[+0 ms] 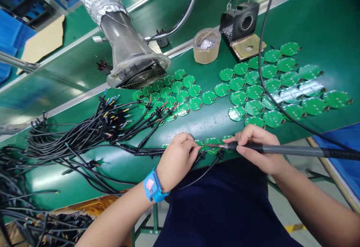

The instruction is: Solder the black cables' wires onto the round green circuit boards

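My right hand [261,147] is closed around the grip of a soldering iron [292,151]. The iron's tip points left, over a small round green circuit board [211,142] near the table's front edge. Just left of that board, my left hand [178,159] is pinched shut above neighbouring boards; whatever lies between its fingertips is hidden. A blue strap [153,186] circles the left wrist. By the boards, black cables [206,169] with coloured wire ends curve toward me.
Rows of green boards [254,107] lie beyond my hands. Bundled black cables [75,142] cover the left side. A fume extractor nozzle [135,59] hangs above. At the back stand a round tub [206,50] and a soldering iron stand [239,22]. The iron's cord [263,67] crosses the right.
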A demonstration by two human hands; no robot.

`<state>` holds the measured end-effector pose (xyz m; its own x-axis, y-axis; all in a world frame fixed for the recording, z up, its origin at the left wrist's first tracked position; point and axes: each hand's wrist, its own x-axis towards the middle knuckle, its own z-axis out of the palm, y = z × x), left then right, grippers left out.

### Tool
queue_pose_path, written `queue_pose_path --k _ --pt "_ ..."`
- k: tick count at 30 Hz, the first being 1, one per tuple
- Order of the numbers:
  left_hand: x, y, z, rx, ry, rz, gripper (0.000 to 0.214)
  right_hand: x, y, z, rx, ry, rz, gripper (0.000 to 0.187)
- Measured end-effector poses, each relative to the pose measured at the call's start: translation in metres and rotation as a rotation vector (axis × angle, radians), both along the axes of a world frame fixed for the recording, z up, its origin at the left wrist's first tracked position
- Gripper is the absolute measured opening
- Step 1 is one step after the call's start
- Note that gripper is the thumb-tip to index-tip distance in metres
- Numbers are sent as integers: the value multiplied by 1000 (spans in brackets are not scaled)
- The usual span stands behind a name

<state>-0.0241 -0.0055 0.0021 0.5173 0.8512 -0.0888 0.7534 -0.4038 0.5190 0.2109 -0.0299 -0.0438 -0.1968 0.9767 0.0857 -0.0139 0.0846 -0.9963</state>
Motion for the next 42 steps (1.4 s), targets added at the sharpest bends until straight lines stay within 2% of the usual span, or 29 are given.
queue_pose_path --k 4,10,22,28,35,42 --pt "0 3 -1 -29 -26 21 13 -1 1 4 28 -98 -8 11" --pt "0 0 -5 26 -44 28 14 -7 4 14 124 -223 -20 11" --pt "2 0 -3 36 -12 25 14 -5 2 11 90 -179 17 13" --pt "3 0 -1 21 2 29 14 0 1 2 -5 -13 -41 10" --pt "0 0 -2 14 -18 13 13 -6 4 12 23 -229 -31 9" --pt "1 2 1 -29 -55 44 13 -4 4 11 25 -217 -10 11"
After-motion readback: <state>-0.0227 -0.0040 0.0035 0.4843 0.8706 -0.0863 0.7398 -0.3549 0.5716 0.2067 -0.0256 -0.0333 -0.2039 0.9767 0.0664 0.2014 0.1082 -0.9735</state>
